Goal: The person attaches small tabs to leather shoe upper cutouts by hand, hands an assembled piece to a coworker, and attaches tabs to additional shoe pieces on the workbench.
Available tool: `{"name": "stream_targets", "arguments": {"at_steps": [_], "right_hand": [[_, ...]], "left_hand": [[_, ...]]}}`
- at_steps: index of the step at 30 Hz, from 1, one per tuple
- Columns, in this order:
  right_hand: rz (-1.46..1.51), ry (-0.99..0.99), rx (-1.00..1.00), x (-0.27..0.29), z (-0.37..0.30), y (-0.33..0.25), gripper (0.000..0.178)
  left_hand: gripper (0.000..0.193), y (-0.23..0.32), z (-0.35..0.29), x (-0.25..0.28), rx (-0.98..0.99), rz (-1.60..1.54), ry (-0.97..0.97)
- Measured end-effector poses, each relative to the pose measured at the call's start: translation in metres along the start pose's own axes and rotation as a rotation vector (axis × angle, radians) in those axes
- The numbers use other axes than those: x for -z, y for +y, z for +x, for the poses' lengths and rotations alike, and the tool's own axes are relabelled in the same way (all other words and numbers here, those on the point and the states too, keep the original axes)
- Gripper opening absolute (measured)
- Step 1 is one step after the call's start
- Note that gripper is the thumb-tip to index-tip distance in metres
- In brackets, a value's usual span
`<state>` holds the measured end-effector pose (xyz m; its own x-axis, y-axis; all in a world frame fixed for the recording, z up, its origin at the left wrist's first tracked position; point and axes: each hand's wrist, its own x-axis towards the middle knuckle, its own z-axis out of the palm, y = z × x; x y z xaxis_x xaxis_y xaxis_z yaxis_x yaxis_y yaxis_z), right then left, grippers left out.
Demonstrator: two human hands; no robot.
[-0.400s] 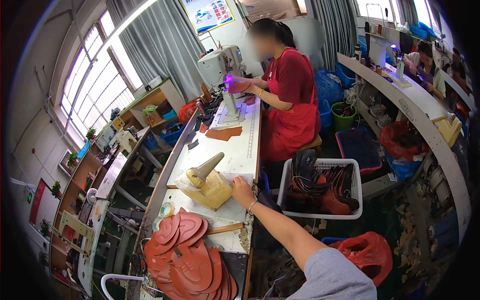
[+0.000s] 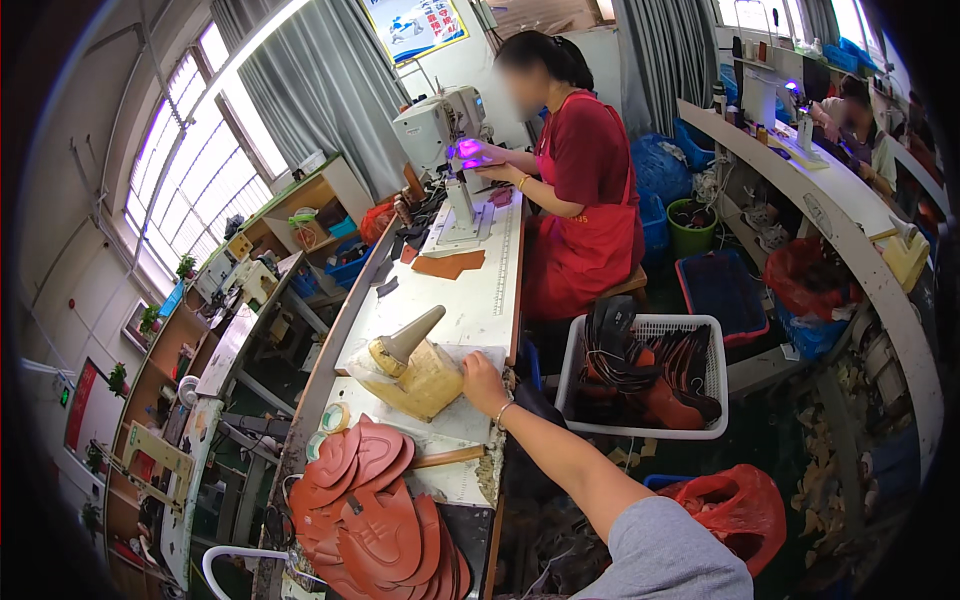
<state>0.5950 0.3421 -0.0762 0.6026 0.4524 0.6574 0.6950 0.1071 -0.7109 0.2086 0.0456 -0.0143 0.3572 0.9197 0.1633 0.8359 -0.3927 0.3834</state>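
Yellow block [image 2: 425, 382] under right hand [image 2: 484, 383]; basket [image 2: 640, 428] holds leather pieces [image 2: 650, 375].

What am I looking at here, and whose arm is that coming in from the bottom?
There is no machine: a person wears a camera on the head that looks down, and its wide lens bends the edges. The arm is the wearer's own. That right hand rests at the edge of a yellowish block with a grey cone on it; whether it grips anything I cannot tell. The left hand is out of view. On the long white workbench lies a stack of reddish-brown leather pieces. Beside it stands a white basket of dark parts. Further along, another person in red works at a sewing machine.
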Motion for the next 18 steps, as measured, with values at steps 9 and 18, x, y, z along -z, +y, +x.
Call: {"name": "stream_targets", "arguments": {"at_steps": [9,18], "right_hand": [[0.003,-0.012,-0.026,0.005,0.002,0.001,0.004],[-0.059,0.012,0.032,-0.021,0.007,0.004,0.004]], "left_hand": [[0.015,-0.028,0.001,-0.014,-0.169,-0.017,0.136],[0.016,-0.054,0.001,-0.024,-0.119,-0.107,0.005]]}}
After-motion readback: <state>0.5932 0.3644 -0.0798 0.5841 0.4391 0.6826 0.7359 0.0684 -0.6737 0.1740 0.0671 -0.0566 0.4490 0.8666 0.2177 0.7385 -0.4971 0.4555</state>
